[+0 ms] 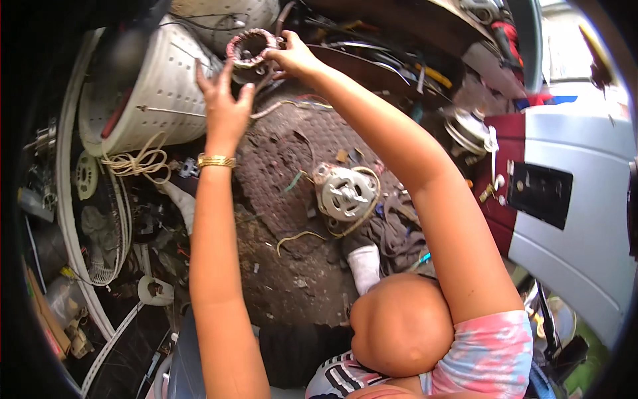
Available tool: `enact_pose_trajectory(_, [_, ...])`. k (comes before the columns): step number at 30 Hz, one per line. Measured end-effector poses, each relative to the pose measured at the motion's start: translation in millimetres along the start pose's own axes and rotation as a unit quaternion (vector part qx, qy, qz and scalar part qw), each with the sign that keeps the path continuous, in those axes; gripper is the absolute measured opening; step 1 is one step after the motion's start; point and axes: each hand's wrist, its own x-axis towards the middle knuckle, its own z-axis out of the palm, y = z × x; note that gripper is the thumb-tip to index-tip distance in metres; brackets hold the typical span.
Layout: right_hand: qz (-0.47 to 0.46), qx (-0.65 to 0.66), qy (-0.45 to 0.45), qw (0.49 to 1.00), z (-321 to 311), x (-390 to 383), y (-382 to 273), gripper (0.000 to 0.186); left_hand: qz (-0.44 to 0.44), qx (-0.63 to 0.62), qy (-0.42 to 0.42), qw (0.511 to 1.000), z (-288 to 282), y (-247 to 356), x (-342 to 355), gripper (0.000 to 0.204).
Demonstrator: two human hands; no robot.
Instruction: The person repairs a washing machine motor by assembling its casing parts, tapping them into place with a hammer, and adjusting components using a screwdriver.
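At the top of the view, a ring-shaped motor stator (237, 51) with reddish, laced windings is held up and away from me. My right hand (296, 58) pinches its right side, the thumb below and the fingers partly hidden behind it. Below and to the left, my left hand (226, 110) has its fingers spread apart; one fingertip reaches the stator's lower edge, though I cannot tell if it touches. A silver electric motor (347, 194) with a slotted end cover lies on the ground between my arms, wires curling around it.
White perforated drum (169, 86) stands close left of my hand, with a bundled cream cord (139, 161) beside it. Tools and cables, including yellow-handled pliers (435, 76), lie at the back. A grey panel (578, 173) stands right. Dark rags (399, 226) lie by my foot.
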Motion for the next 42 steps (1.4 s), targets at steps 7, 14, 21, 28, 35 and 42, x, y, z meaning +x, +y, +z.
enact_pose_trajectory(7, [-0.119, -0.018, -0.019, 0.992, -121.9, -180.5, 2.3, 0.038, -0.048, 0.040, -0.022, 0.998, -52.2, 21.0, -143.6, 0.063])
enact_pose_trajectory(14, [0.006, -0.153, 0.056, 0.987, -228.7, -451.0, 89.9, 0.021, -0.219, -0.001, -0.114, 0.969, -121.7, 29.6, -368.7, 0.057])
enact_pose_trajectory(21, [0.035, -0.476, 0.023, 0.878, -237.8, -622.2, 165.4, 0.025, -0.352, -0.194, -0.161, 0.901, -158.6, 63.0, -477.5, 0.051])
enact_pose_trajectory(28, [-0.031, -0.513, 0.089, 0.853, -236.5, -587.5, 175.6, 0.041, -0.373, -0.279, -0.114, 0.878, -183.9, 110.0, -515.9, 0.051])
enact_pose_trajectory(35, [0.058, -0.595, 0.056, 0.800, -231.7, -530.5, 196.5, 0.058, -0.380, -0.311, -0.110, 0.864, -189.7, 153.8, -521.4, 0.050])
enact_pose_trajectory(42, [0.082, -0.420, 0.041, 0.903, -210.3, -535.9, 192.8, 0.046, -0.401, -0.350, -0.076, 0.843, -207.1, 161.9, -526.3, 0.047])
